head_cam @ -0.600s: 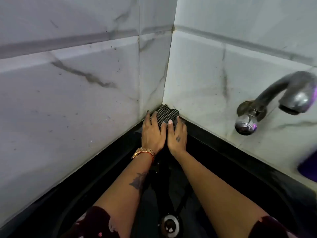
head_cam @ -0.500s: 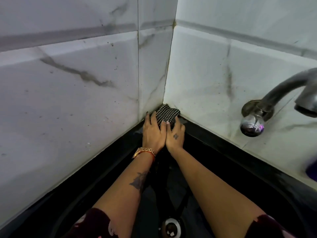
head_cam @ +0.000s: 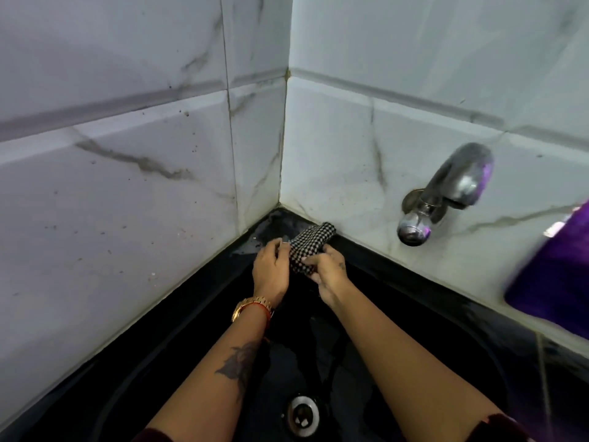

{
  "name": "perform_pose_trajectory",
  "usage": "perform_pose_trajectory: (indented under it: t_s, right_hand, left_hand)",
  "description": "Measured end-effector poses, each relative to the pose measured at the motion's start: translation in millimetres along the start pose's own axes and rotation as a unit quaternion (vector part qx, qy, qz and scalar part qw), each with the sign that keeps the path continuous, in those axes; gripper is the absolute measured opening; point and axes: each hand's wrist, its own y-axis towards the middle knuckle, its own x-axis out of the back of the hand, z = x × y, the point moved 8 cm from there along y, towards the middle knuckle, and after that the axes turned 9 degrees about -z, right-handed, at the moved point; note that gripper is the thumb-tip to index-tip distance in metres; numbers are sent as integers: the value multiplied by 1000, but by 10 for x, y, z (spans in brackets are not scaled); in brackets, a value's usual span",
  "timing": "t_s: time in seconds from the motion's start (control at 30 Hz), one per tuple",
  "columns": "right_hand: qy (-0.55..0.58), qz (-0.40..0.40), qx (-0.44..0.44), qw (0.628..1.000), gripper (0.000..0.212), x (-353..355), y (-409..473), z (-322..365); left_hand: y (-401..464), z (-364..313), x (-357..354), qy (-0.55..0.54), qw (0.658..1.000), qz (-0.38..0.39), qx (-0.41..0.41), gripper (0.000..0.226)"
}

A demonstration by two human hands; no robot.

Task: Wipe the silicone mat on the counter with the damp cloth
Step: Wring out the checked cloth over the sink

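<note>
A black-and-white checked cloth (head_cam: 310, 245) is bunched into a roll above the far corner of a black sink (head_cam: 178, 339). My left hand (head_cam: 271, 271) pinches its near left edge with the fingertips. My right hand (head_cam: 328, 272) grips its lower end from the right. Both hands hold the cloth together, lifted a little off the wet black ledge. No silicone mat shows in this view.
White marble-look tiled walls (head_cam: 127, 186) meet in a corner right behind the cloth. A chrome tap (head_cam: 446, 193) juts from the right wall. A blurred purple object (head_cam: 554, 269) sits at the right edge. The metal drain (head_cam: 301, 416) lies below, between my forearms.
Both hands were pressing the cloth flat into the corner; now they have pulled it toward me and to the right and gripped it. The view has tilted down.
</note>
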Motion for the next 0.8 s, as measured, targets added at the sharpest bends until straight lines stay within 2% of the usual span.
perform_pose_trajectory:
  t_s: [0.17,0.23,0.3,0.37,0.43,0.5,0.63,0.8]
  right_hand:
    - [-37,13,-10,999,60,573,-607,-117]
    - [-43,25,-9,999,58,767,-917,-147]
    - [-38,41,-9,998,55,941,-1243,-174]
    - [-26,59,-11,998,54,1087,-1533,-201]
    - [-15,70,-8,997,55,1267,-1808,-200]
    - [-8,72,-4,997,56,1452,-2039,-195]
    - [3,68,1,998,54,1948,-2456,-220]
    - [0,42,35,998,29,2734,-2920,-196]
  left_hand:
    - [-629,132,-93,-17,989,117,94,32]
    - [-921,124,-91,-9,982,154,112,43]
    - [-1186,146,-50,-19,979,160,127,49]
    - [-1384,218,-33,-38,976,162,139,43]
    - [-1641,246,-30,-74,969,172,164,47]
    - [-1950,170,-26,-130,957,178,187,36]
    - [-2570,-64,-82,-157,955,195,160,13]
    - [-3372,-308,-310,-154,953,227,126,4]
